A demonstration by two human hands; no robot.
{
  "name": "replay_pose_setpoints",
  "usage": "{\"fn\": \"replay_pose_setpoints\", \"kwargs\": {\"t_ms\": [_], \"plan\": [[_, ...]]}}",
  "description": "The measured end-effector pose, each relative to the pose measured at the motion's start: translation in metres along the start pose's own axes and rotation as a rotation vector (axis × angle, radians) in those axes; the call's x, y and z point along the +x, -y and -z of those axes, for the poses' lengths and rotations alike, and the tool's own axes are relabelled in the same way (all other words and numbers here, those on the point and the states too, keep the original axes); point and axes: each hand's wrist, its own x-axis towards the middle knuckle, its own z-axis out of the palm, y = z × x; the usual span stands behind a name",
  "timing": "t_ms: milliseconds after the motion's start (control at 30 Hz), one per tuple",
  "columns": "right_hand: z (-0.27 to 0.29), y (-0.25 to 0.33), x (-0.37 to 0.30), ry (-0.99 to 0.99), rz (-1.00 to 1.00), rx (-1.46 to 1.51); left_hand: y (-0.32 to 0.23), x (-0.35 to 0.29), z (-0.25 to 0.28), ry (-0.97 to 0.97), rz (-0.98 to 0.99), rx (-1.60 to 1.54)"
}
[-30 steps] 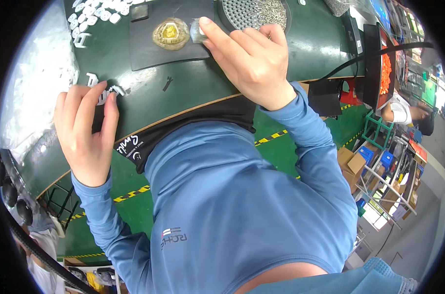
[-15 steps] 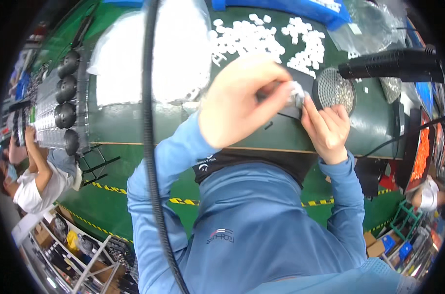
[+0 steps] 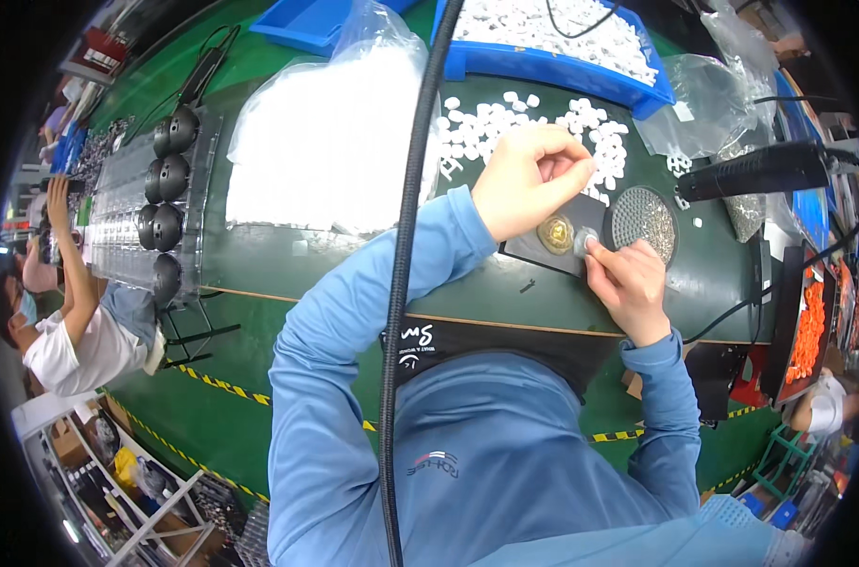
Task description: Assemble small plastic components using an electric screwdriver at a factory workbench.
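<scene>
My left hand hovers over the bench with thumb and fingers pinched together; what they hold, if anything, I cannot make out. Below it lies a dark square plate bearing a round gold-coloured fixture. My right hand rests at the plate's right edge, thumb and finger closed on a small pale plastic piece beside the fixture. Several loose white plastic parts lie beyond my left hand. A round dimpled dish with small metal pieces stands right of the plate.
Large bag of white parts at left; blue bin of white pieces at back. A black handheld power tool juts in from the right. A black cable crosses the view. Black domes and a co-worker are at far left.
My left hand has moved up and away from the right hand, uncovering the gold fixture and plate. The right hand stays pinched near the plate. The whole view has shifted.
</scene>
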Motion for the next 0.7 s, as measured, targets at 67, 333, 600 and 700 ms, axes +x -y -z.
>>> {"fn": "replay_pose_setpoints", "kwargs": {"t_ms": [67, 333, 600, 700], "plan": [[0.003, 0.001, 0.005, 0.010, -0.026, 0.041, -0.001, 0.000, 0.001, 0.010, 0.003, 0.002], [-0.005, 0.015, 0.032, -0.187, 0.070, 0.100, -0.002, -0.017, 0.003, 0.285, 0.126, -0.114], [0.003, 0.008, 0.011, -0.296, -0.117, 0.182, -0.007, -0.014, -0.014, 0.369, 0.399, -0.410], [0.003, 0.021, 0.000, -0.459, -0.491, 0.384, -0.003, -0.025, -0.025, 0.292, 0.156, -0.453]]}}
